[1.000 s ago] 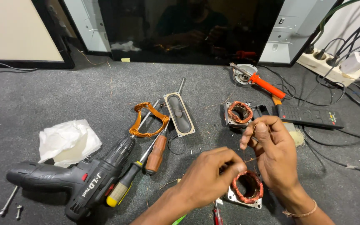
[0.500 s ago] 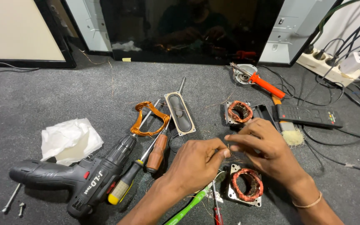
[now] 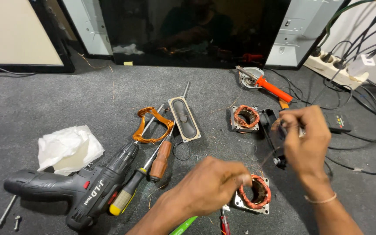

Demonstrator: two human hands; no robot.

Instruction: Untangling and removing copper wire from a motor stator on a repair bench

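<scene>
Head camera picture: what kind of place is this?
Probably a repair workshop, worked on the floor. A cordless drill, screwdrivers and copper-wound motor parts lie on grey carpet.

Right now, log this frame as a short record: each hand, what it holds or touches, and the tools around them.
surface: grey carpet
left hand: fingers closed, beside the near copper-wound stator; what it pinches is unclear
right hand: raised, fingers closed on a small dark part, unclear which
second stator: farther back, untouched
left of hands: black cordless drill, two screwdrivers, loose copper coil, oval speaker, white tissue
back right: orange-handled tool, power strip
</scene>
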